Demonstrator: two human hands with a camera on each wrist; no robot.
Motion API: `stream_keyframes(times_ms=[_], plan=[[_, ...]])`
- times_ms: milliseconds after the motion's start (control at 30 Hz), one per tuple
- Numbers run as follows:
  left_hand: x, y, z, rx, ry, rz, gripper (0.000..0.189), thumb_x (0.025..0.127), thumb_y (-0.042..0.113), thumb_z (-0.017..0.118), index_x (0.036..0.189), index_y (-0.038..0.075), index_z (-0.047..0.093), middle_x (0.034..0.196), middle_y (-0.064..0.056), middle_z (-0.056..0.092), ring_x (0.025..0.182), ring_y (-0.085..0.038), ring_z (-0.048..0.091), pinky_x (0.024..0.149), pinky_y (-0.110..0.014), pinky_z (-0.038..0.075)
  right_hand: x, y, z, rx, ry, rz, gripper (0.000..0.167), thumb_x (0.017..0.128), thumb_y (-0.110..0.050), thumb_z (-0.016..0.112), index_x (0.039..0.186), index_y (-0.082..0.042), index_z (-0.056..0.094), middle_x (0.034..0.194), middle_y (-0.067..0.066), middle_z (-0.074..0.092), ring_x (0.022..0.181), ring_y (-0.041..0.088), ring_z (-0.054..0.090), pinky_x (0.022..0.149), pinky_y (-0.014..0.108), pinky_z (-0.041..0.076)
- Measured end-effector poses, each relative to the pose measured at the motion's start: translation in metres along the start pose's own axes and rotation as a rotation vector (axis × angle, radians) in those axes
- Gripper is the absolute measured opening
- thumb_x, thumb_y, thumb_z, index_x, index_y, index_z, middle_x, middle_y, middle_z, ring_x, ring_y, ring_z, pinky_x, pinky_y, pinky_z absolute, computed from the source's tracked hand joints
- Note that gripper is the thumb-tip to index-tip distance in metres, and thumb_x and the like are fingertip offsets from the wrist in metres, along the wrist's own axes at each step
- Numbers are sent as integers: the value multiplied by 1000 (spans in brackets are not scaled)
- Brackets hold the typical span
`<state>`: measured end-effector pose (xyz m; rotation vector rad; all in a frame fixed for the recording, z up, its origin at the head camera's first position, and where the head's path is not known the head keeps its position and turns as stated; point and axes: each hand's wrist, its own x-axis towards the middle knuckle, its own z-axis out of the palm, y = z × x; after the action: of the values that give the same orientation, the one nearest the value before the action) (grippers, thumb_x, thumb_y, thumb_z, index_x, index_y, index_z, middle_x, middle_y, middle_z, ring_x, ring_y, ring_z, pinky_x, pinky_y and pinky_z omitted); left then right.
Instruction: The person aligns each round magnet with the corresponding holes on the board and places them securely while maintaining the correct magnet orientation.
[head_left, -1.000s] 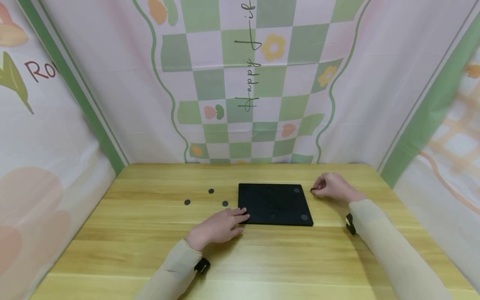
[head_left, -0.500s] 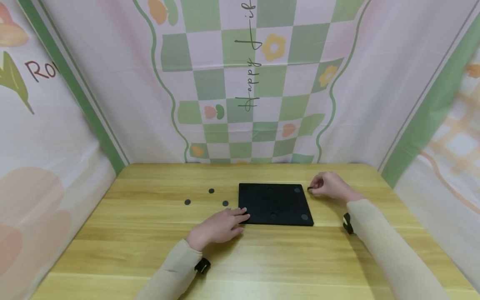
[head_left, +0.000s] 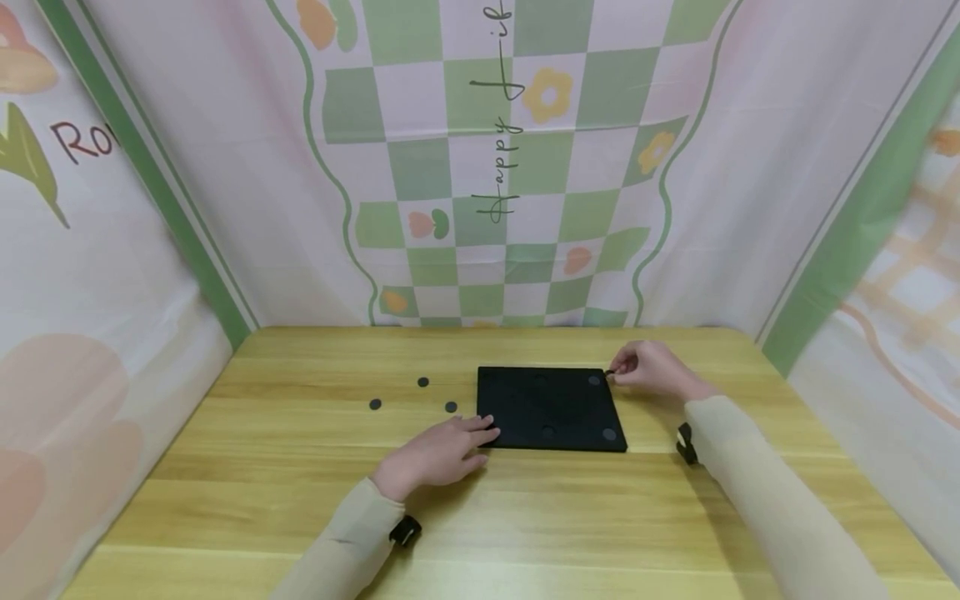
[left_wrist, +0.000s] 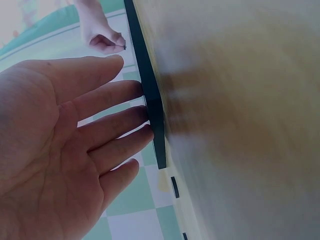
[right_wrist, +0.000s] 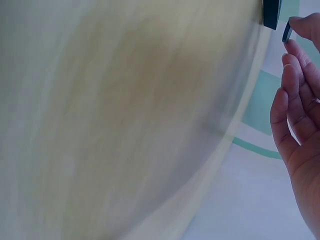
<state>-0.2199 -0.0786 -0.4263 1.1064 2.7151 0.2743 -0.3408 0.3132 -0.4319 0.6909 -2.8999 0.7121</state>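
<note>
A flat black rectangular board (head_left: 551,404) lies on the wooden table. Darker or greyish round spots show on it, two of them near its right edge. The left hand (head_left: 442,450) has its fingers straight, fingertips resting on the board's near left corner; the left wrist view shows the palm and the board's edge (left_wrist: 150,85). Close to the board's far right corner, the right hand (head_left: 654,369) pinches a small black disc (right_wrist: 287,31) between thumb and index finger. In the right wrist view the disc stands on edge, a short gap from the board (right_wrist: 271,12).
Left of the board, three small dark discs lie apart on the table: a far one (head_left: 423,382), a left one (head_left: 375,404) and one near the board (head_left: 451,407). A patterned curtain (head_left: 495,167) hangs behind the wooden table (head_left: 300,467).
The right hand has moved left with the pinched disc, from beside the board to its far right corner. The left hand and the board have stayed in place.
</note>
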Motion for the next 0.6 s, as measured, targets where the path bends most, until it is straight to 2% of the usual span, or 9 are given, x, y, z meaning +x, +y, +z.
stream_keyframes(times_ms=[600], plan=[[-1,0,-2,-4,-1,4,47,100,29,49,144,14,42,153,-6,33,142,-21,31,117,-42,24,12,-15,9,42,-10,-12,11,76,-17,78,82,-11,72,75,-3,68,69,8,61,62,22,52]])
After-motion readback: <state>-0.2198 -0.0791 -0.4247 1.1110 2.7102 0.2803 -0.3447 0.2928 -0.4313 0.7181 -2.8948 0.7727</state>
